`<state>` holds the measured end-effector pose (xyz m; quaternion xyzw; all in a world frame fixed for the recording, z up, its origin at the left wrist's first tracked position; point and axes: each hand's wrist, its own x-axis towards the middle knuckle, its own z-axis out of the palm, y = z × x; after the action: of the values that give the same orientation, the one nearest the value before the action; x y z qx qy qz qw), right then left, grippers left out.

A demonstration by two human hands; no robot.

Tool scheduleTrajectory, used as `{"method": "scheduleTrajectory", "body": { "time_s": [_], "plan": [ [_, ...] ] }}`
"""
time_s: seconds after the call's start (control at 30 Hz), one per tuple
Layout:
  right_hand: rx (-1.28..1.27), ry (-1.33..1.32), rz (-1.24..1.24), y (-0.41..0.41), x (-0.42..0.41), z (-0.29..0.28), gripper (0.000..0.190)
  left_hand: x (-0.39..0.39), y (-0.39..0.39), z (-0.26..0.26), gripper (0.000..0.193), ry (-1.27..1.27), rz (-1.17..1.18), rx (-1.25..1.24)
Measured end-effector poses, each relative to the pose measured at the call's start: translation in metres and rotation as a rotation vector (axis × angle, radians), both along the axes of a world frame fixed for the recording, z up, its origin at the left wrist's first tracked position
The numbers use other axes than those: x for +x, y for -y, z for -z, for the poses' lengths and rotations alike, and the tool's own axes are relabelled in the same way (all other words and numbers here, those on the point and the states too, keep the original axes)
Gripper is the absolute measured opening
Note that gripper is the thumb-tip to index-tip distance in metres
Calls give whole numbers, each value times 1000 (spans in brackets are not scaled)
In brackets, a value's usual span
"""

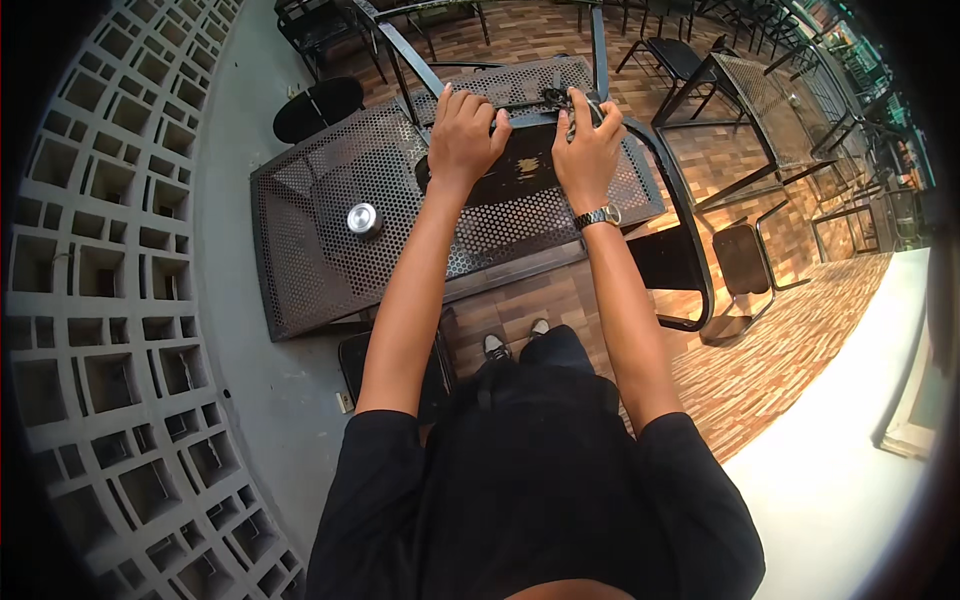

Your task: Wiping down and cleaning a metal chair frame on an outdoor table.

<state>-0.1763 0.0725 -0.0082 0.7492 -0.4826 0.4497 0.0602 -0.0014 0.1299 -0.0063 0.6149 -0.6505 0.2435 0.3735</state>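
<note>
A black metal-framed chair lies upturned on a perforated metal table [315, 247], its dark seat [525, 169] showing a worn pale patch. Two of its legs point away from me. My left hand [466, 135] is closed around the chair's frame [414, 56] near the base of the left leg. By the right leg, my right hand [589, 146] has its fingers curled on a small dark bundle [556, 97], perhaps a cloth or cord, against the frame. The palms and the exact grips are hidden. A round metal tin [364, 220] stands on the table, left of my forearm.
A round black stool top [318, 109] stands beyond the table's left end. Several black chairs [742, 259] and another mesh-topped table [772, 105] occupy the right side. A chair seat [367, 371] lies under the near edge. A pale wall with a concrete block lattice [112, 180] borders the left.
</note>
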Motion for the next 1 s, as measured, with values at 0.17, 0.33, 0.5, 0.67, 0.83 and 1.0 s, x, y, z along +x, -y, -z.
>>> {"method": "scheduleTrajectory", "body": {
  "time_s": [0.17, 0.33, 0.5, 0.67, 0.83, 1.0],
  "plan": [
    [-59, -97, -215, -37, 16, -9, 37, 7, -1, 5, 26, 14, -10, -45],
    [-77, -121, -236, -6, -13, -14, 32, 4, 1, 2, 27, 13, -26, -49],
    [-55, 130, -306, -12, 6, 4, 33, 3, 0, 3, 23, 17, -45, -41],
    [-82, 50, -436, -5, -9, 27, 38, 2, 0, 0, 23, 7, -21, -39],
    [-83, 133, -379, -14, -2, 29, 37, -2, 1, -1, 22, -1, -34, -42],
    [-111, -85, -418, -9, -16, 10, 33, 0, -1, 1, 23, -6, -33, -52]
  ]
}}
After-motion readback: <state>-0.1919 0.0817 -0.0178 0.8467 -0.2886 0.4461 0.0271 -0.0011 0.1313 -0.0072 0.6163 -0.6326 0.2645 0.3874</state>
